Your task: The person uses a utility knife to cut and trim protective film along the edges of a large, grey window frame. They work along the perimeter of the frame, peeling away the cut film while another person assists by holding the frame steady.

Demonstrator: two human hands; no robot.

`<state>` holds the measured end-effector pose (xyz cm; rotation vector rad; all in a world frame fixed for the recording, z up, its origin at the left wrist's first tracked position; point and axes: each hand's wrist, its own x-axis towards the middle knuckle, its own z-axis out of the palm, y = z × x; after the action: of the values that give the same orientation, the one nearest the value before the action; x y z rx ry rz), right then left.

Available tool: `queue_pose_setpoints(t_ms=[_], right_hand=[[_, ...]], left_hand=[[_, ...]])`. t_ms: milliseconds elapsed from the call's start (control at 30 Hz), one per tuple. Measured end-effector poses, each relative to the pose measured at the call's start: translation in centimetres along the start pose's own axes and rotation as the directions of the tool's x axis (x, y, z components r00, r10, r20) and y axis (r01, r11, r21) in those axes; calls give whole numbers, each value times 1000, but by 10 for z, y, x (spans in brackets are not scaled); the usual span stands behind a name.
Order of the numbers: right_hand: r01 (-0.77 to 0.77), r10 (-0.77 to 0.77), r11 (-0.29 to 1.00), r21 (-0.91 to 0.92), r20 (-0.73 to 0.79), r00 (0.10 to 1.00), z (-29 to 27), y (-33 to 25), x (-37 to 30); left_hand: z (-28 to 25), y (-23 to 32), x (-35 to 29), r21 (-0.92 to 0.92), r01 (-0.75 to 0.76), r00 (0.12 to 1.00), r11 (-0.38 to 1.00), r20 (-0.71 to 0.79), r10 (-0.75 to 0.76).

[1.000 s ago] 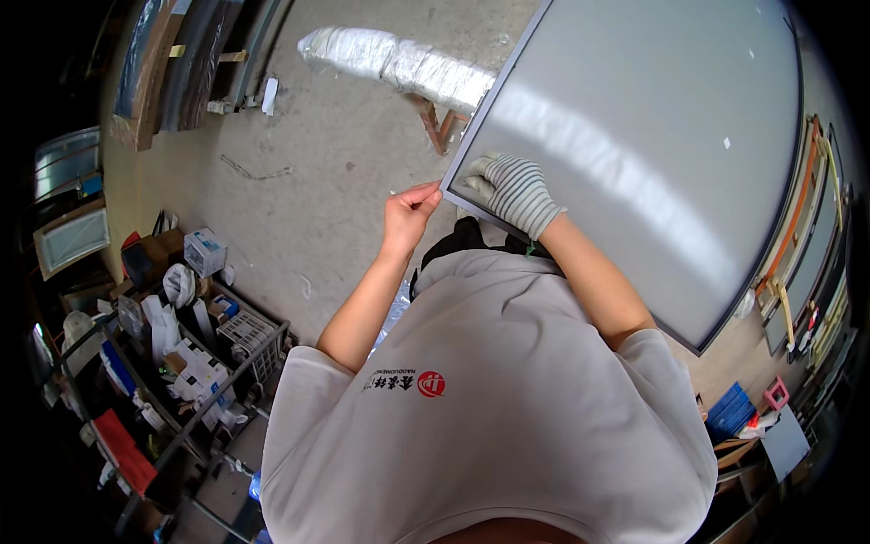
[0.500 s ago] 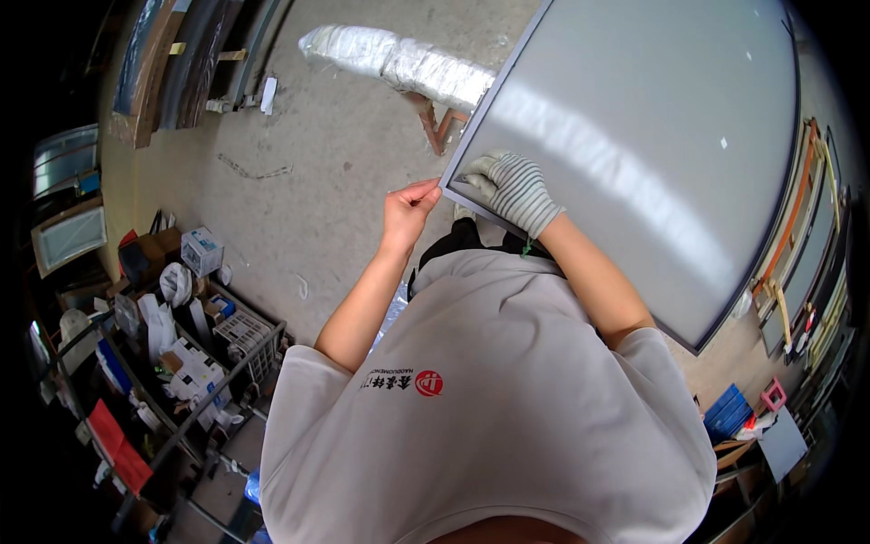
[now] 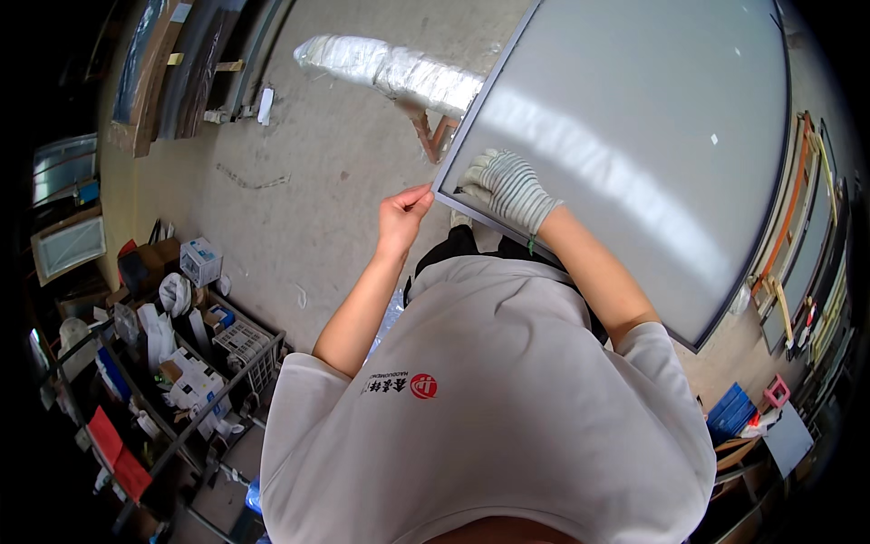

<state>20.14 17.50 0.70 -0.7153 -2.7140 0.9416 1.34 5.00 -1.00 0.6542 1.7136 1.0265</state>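
A large framed glass panel (image 3: 625, 118), grey and frosted with a dark frame, lies in front of me and to the right. At its near left corner, my bare left hand (image 3: 403, 220) is closed, thumb and forefinger pinched with their tips against the frame's outer edge. Whether something thin is between them I cannot tell. My right hand (image 3: 512, 188), in a white glove with grey stripes, rests on the glass just inside that corner. Its fingers are curled closed; a small dark bit shows at their tips, too small to name.
A long bundle in silvery wrap (image 3: 390, 71) reaches the panel's left edge, above a brown stand (image 3: 428, 136). At lower left stands a metal rack (image 3: 172, 444) of boxes and a grey crate (image 3: 246, 344). Long profiles (image 3: 788, 227) lean at right; wrapped ones (image 3: 149, 72) lie upper left.
The view has shifted slightly, so the panel sits a little further left. Both hands stay at the same corner, with the gloved fingers curled slightly differently.
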Motion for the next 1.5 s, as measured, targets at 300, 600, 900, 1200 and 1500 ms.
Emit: queue_pose_setpoints(t_ms=[300,600,900,1200,1500], right_hand=[[-78,79,996,-49,33,996,5,-5,-3],[-479,501,840,255,-27,865,24,-37,-10],[-491,586,739,461,-82,806,-3,-23,-71],[-608,798,528,592,-102,594,10,-18,-137],[-608,842,513,606,-219,493,10,-61,-143]], left_hand=[[0,-2,-3,-12,16,1000,1000,-8,-17],[12,21,-13,532,-459,848,712,24,529],[25,44,-23,700,-700,613,143,486,623],[21,48,-4,559,-761,622,328,488,612],[33,47,-14,277,-904,427,326,625,654]])
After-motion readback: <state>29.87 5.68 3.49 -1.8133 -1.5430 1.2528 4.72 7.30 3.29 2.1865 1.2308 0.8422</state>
